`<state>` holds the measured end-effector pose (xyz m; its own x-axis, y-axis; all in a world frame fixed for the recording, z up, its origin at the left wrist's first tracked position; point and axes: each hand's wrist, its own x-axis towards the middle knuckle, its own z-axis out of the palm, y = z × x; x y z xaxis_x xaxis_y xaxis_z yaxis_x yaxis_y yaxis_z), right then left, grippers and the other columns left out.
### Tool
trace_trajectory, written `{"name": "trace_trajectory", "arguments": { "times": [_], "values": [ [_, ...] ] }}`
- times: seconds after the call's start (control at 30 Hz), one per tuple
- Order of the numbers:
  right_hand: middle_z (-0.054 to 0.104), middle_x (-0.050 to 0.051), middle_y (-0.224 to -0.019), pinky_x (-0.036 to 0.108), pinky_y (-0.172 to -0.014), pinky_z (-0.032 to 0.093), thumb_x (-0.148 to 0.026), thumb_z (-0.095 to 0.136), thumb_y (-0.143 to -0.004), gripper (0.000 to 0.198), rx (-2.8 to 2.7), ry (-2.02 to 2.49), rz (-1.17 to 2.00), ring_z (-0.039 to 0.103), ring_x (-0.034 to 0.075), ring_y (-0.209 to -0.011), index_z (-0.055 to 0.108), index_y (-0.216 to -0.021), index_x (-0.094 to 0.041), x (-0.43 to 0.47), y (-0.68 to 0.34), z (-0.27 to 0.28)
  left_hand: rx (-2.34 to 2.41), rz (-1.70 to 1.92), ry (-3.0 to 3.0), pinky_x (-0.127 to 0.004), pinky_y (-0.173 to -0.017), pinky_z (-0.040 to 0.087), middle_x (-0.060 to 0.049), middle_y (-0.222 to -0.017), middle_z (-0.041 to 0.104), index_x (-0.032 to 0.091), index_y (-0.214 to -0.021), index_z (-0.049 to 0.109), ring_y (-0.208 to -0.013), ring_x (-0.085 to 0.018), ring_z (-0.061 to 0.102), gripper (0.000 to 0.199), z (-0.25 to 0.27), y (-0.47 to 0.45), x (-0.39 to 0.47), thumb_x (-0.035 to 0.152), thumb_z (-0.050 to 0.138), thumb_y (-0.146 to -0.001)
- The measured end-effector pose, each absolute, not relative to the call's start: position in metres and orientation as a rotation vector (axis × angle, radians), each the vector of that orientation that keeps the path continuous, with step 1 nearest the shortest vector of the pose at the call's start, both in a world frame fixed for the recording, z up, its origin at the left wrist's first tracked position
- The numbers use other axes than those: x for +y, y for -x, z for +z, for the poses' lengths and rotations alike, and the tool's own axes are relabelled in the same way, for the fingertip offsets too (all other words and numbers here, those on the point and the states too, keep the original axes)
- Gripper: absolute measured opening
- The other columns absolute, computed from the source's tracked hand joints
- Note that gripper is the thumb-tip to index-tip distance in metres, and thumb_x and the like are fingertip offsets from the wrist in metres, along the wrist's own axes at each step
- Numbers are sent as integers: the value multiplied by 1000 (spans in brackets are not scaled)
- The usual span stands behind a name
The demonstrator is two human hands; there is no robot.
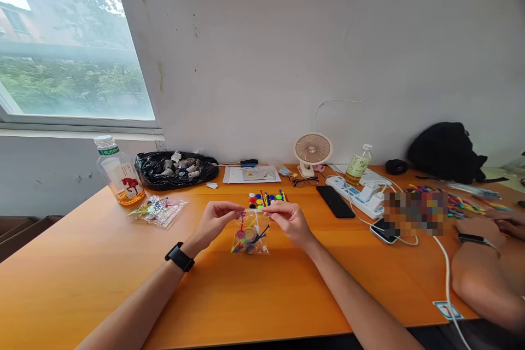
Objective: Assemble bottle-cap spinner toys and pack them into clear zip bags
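Observation:
A small clear plastic bag (pixel 251 235) hangs upright between my hands, with small coloured discs and thin coloured strips inside. My left hand (pixel 217 219) pinches its top left corner, and a dark watch is on that wrist. At the top right corner, the thumb and fingers of my right hand (pixel 290 220) are closed on the same bag. Just behind it, a group of coloured discs and strips (pixel 268 198) lies on the table. To the left lie filled clear bags (pixel 159 210) with similar pieces; how many overlap I cannot tell.
On the wooden table (pixel 197 301) stand a large bottle (pixel 123 175), a black bag of scraps (pixel 176 170), a fan (pixel 313 153) and a green-labelled bottle (pixel 358 167). A phone (pixel 334 201) lies near a power strip (pixel 361 197) with cables. Another person's arm (pixel 479 262) rests at the right.

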<state>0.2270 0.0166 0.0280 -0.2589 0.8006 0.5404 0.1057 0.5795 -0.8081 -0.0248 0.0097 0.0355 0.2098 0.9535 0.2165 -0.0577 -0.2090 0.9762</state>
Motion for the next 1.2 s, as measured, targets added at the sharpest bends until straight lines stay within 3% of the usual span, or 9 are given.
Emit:
{"name": "trace_trajectory", "arguments": {
  "times": [0.1,0.23,0.4,0.47,0.63,0.77,0.9,1.03,1.2],
  "values": [
    [76,6,-85,34,-79,54,-24,65,-93,20,-1849,783,630,68,21,-80,84,-95,-24,8,-224,29,954,1224,-1417,-29,-71,59,-9,-80,80,15,-82,82,-74,-20,73,29,33,22,8,42,89,-74],
    [71,4,-84,29,-69,50,-38,74,-90,25,-1829,885,726,63,19,-74,76,-110,-23,5,-218,27,925,1245,-1436,-29,-67,59,-9,-82,80,15,-83,80,-72,-20,72,34,27,17,8,43,93,-69],
    [63,1,-70,27,-60,39,-51,69,-94,35,-1877,929,909,52,15,-64,75,-81,-19,8,-211,24,836,1227,-1512,-29,-77,60,-11,-101,81,15,-113,80,-87,-21,74,45,25,13,6,45,86,-80],
    [63,1,-68,27,-59,37,-50,69,-94,37,-1880,919,929,49,14,-62,75,-79,-18,7,-210,25,833,1147,-1571,-28,-77,59,-12,-105,81,16,-116,80,-91,-22,74,44,25,12,5,45,84,-83],
    [67,2,-68,27,-58,39,-51,71,-92,37,-1889,917,976,53,14,-62,79,-81,-17,5,-210,27,841,1002,-1602,-26,-64,54,-11,-87,82,14,-94,85,-72,-20,71,36,18,12,8,48,82,-84],
    [68,2,-66,26,-55,42,-56,72,-91,41,-1845,928,1074,55,13,-56,79,-82,-17,7,-213,28,884,1073,-1571,-25,-59,50,-10,-81,82,14,-87,86,-65,-18,68,35,16,13,13,49,87,-79],
    [71,3,-66,25,-53,47,-58,80,-83,42,-1748,956,1166,58,12,-52,75,-76,-16,11,-219,30,848,1059,-1557,-27,-65,53,-10,-86,83,16,-91,87,-71,-20,71,38,23,14,13,53,82,-82],
    [73,4,-69,26,-57,52,-59,76,-86,43,-1749,911,1235,61,13,-55,76,-83,-17,13,-225,36,788,1005,-1559,-30,-75,56,-10,-93,83,17,-102,86,-79,-22,73,43,32,16,11,56,76,-88],
    [70,2,-61,23,-47,43,-58,83,-78,44,-1729,980,1131,55,11,-48,69,-69,-17,14,-228,37,865,1045,-1596,-27,-63,51,-10,-81,81,16,-86,86,-67,-19,69,36,38,25,11,52,83,-81]
  ]
}}
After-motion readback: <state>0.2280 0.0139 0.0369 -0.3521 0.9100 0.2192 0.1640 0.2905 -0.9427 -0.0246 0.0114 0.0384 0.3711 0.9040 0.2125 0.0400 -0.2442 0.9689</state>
